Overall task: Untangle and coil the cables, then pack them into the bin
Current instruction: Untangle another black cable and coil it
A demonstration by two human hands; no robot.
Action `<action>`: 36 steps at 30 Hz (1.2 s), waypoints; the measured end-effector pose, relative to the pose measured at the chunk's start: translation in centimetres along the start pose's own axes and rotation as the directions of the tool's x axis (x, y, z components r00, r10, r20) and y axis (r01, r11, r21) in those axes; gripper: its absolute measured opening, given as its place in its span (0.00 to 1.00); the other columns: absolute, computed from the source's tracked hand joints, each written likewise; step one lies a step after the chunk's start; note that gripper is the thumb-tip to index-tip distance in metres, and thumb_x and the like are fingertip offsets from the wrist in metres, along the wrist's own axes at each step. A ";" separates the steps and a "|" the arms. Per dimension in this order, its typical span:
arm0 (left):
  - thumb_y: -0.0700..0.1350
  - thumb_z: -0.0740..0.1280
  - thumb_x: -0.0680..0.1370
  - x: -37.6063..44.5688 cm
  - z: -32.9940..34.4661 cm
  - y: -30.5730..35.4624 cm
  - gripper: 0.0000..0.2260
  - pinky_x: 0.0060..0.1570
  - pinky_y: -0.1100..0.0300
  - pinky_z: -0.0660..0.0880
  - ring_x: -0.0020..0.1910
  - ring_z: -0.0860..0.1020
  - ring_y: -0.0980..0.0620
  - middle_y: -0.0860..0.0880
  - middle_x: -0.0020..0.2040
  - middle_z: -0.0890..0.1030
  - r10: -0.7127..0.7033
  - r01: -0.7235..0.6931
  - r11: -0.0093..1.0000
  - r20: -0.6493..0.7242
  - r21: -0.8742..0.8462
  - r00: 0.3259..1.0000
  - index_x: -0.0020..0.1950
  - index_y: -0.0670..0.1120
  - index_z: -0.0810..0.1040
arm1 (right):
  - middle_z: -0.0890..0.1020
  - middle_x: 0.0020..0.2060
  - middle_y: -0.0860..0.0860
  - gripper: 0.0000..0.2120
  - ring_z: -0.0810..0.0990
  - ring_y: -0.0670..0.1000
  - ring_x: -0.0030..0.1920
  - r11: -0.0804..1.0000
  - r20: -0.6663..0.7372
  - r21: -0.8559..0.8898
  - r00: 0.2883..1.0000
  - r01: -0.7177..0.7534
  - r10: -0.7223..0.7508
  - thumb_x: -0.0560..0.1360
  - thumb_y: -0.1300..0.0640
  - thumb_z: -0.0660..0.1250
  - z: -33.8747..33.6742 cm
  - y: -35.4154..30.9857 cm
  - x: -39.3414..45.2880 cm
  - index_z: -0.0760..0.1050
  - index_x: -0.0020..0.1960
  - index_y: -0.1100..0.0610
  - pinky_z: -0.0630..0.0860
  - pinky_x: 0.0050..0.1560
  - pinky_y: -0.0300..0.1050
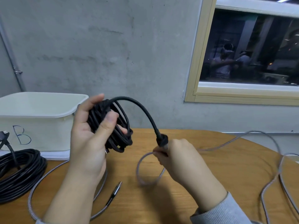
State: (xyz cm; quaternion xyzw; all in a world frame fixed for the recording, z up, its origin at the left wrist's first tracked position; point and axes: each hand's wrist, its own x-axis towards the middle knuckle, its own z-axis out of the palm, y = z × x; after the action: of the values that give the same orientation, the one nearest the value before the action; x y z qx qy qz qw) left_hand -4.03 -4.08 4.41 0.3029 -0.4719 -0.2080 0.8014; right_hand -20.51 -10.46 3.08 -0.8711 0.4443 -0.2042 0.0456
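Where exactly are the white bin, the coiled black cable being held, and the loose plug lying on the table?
white bin [37, 138], head view, front wall.
coiled black cable [120, 125], head view, bundled loops.
loose plug [116, 189], head view, metal connector shell.

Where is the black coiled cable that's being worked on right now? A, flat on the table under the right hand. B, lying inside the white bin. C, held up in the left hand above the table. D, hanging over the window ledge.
C: the left hand holds the black coil in its grip above the wooden table, while the right hand pinches the coil's free end.
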 end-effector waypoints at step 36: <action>0.61 0.80 0.58 -0.3 -1.6 0.1 0.38 0.25 0.63 0.71 0.19 0.70 0.50 0.43 0.33 0.74 -0.497 0.566 0.824 0.442 -0.028 0.746 0.66 0.64 0.73 | 0.73 0.50 0.42 0.13 0.71 0.42 0.49 0.981 -0.269 0.176 0.963 0.083 -0.033 0.79 0.58 0.61 -2.0 0.6 -0.2 0.74 0.61 0.44 0.66 0.44 0.32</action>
State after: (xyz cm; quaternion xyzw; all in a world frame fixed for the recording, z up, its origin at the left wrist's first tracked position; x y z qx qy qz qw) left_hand -2.75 -3.40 3.68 0.3080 -0.5065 -0.5250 0.6108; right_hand -21.87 -10.50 4.71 -0.8406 0.3997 -0.3604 0.0610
